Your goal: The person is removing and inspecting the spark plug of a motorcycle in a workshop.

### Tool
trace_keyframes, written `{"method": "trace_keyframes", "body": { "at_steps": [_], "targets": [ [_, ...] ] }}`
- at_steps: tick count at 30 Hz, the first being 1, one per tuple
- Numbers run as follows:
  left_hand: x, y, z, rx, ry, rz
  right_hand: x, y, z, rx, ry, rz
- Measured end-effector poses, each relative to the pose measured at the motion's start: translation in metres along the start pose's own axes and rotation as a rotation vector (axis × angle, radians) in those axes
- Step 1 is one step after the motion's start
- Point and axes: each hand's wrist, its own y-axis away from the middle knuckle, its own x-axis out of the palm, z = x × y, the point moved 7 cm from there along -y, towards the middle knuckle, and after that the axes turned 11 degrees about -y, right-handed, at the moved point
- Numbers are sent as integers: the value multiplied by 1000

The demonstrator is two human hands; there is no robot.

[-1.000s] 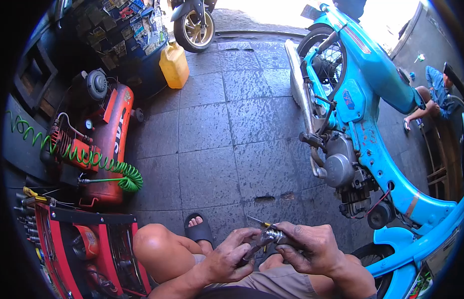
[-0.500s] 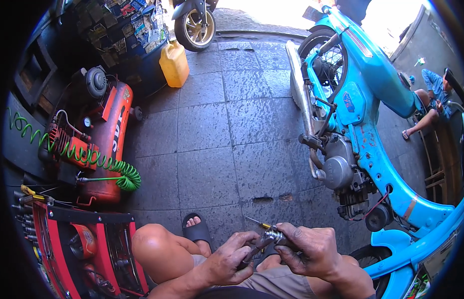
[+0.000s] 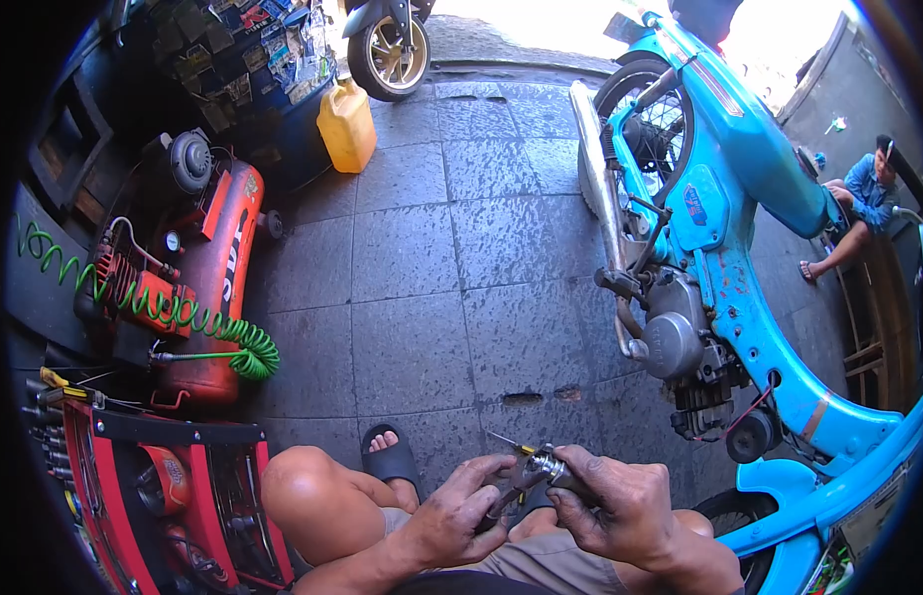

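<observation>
In front of my knees, my left hand (image 3: 459, 516) is closed round a grey metal wrench (image 3: 522, 483); its head meets the part in the other hand. My right hand (image 3: 620, 504) grips a dark cylindrical metal part (image 3: 578, 485) with a shiny ringed end, its thumb and fingers wrapped round the body. Just beyond the metal part, a screwdriver (image 3: 522, 448) with a yellow handle shows partly; I cannot tell what supports it. Palms and fingers hide much of both held things.
A light-blue motorcycle (image 3: 769, 357) stands at the right, its engine bare. At the left are a red air compressor (image 3: 218, 268) with a green coiled hose (image 3: 253, 347) and a red-black tool cart (image 3: 198, 476). A yellow jerrycan (image 3: 346, 129) stands farther off. A person (image 3: 863, 203) sits far right.
The wrench and metal part have shifted and turned slightly between my hands, both still held. The seated person at the far right has moved upright a little.
</observation>
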Motion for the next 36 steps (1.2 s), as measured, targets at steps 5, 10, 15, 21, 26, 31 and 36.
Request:
{"method": "trace_keyframes", "body": {
  "at_steps": [5,10,15,21,26,31,36],
  "targets": [
    [2,1,2,-22,11,48,-2,-1,-2,22,-50,-2],
    [1,-2,1,-20,58,55,-5,-5,-2,105,-59,68],
    [1,-2,0,7,2,38,1,-1,-12,108,-234,76],
    [2,-1,0,-14,-22,46,12,3,-27,474,-568,286],
    [1,-4,-1,15,17,16,8,0,-26,456,-597,299],
    [1,-4,-2,9,69,37,6,-1,-28,424,-558,247],
    [2,-2,0,2,45,30,7,0,-26,426,-534,216]
  ]
}}
